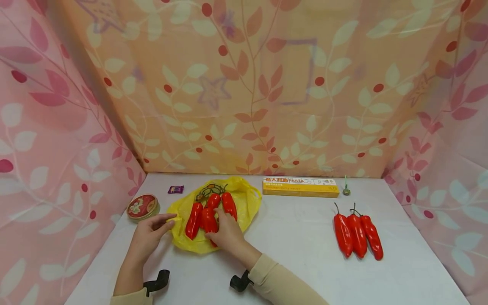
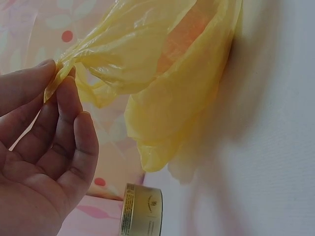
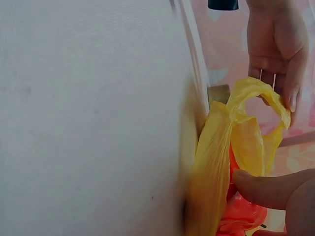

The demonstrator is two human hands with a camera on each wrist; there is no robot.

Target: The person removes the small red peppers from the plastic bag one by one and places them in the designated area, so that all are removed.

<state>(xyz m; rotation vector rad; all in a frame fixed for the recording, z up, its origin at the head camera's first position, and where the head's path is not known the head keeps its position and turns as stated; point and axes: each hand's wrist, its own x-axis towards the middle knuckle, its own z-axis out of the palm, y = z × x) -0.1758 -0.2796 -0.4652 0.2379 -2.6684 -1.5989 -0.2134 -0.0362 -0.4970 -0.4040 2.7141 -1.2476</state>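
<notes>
Several red peppers (image 1: 193,221) lie on the yellow bag (image 1: 248,199); the left hand (image 1: 146,236) pinches its handle (image 3: 252,86), the right hand (image 1: 228,234) grips the middle pepper (image 1: 209,219). Tugging that thin handle could spill them onto the table (image 1: 293,241).

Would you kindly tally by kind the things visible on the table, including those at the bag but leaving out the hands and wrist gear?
Yellow bag: 1
Red peppers: 7 visible, 4 at the bag and 3 at right
Pasta box: 1
Round tin: 1
Purple packet: 1
Small green item, unclear: 1
Total: 12
</notes>
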